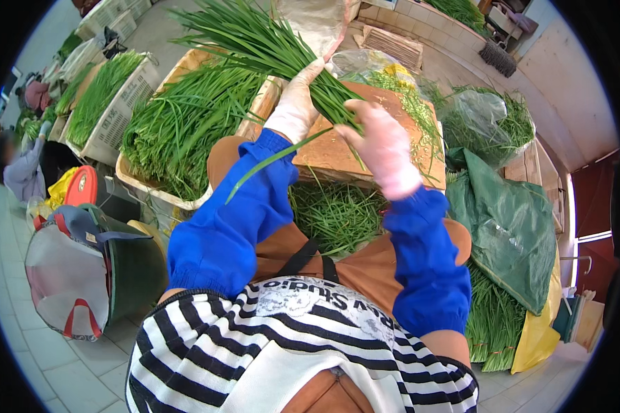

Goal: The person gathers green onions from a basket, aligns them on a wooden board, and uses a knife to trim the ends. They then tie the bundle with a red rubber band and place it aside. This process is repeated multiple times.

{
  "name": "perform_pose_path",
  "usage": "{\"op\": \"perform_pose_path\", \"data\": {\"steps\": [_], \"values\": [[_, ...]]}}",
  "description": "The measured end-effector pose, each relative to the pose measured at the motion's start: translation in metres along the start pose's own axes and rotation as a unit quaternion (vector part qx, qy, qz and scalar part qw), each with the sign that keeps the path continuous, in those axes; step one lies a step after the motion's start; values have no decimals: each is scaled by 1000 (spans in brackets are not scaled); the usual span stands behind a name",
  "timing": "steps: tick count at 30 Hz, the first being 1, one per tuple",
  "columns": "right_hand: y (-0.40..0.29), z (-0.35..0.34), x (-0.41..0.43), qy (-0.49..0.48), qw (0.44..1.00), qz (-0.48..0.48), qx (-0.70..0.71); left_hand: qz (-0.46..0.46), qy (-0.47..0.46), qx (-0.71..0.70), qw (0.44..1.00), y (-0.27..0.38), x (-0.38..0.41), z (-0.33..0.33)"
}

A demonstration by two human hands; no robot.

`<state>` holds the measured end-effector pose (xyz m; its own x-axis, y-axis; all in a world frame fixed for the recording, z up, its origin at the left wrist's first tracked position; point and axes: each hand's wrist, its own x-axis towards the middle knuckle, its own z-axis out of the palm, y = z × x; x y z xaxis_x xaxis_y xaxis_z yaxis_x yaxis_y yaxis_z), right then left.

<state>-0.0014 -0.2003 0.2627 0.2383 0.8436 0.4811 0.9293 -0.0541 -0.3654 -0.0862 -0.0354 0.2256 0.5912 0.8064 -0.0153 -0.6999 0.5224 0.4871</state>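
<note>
My left hand, in a pale thin glove, grips a bunch of long green garlic chives over a wooden board. The leaves fan out to the upper left. At the bunch's lower end is my right hand, gloved and blurred by motion, its thumb and fingers around or beside the stems; whether it grips them I cannot tell. One loose leaf hangs across my left sleeve. Trimmed scraps lie along the board's right side. Below the board, between my knees, is a heap of loose green leaves.
A crate heaped with chives stands left of the board, a white crate beyond it. Clear bags of leaves and a green sack over bundled chives are on the right. A tote bag stands left. Another person sits far left.
</note>
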Motion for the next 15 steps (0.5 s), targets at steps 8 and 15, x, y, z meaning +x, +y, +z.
{"op": "perform_pose_path", "data": {"steps": [8, 15], "values": [[87, -66, -43, -355, 858, 189, 321, 22, -23, 11, 999, 55, -1, -16], [23, -26, -22, -52, 991, -15, -125, -20, -15, 93, 995, 20, -2, -13]]}}
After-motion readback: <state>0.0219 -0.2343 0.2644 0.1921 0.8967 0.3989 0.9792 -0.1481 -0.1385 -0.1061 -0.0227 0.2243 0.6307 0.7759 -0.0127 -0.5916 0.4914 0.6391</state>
